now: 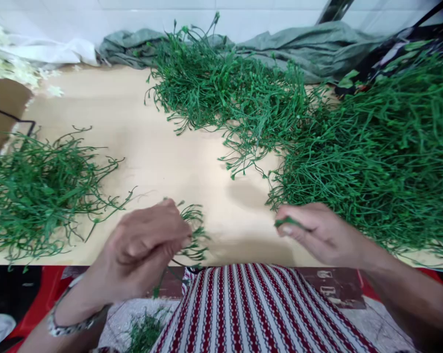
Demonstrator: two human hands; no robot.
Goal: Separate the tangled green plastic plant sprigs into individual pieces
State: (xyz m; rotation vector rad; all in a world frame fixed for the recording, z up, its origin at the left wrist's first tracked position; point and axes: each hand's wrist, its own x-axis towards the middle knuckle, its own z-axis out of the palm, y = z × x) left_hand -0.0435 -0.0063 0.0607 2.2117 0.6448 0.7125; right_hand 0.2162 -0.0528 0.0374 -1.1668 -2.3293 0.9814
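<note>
My left hand (144,250) is closed near the table's front edge, its fingers wrapped around a thin green plastic stem that trails below it. Just beyond its fingertips lies a small cluster of green sprigs (194,233). My right hand (313,233) pinches a short green plastic piece (289,223) between thumb and fingers. It is close to the left side of a large heap of green artificial stems (372,162). How the left fingers grip is partly hidden.
A further pile of green stems (225,83) spreads along the back, against grey-green cloth (302,46). Another pile (41,191) lies at left beside a cardboard box (4,108). White flowers (8,49) stand at the far left corner. More stems (146,333) lie below the table (140,108).
</note>
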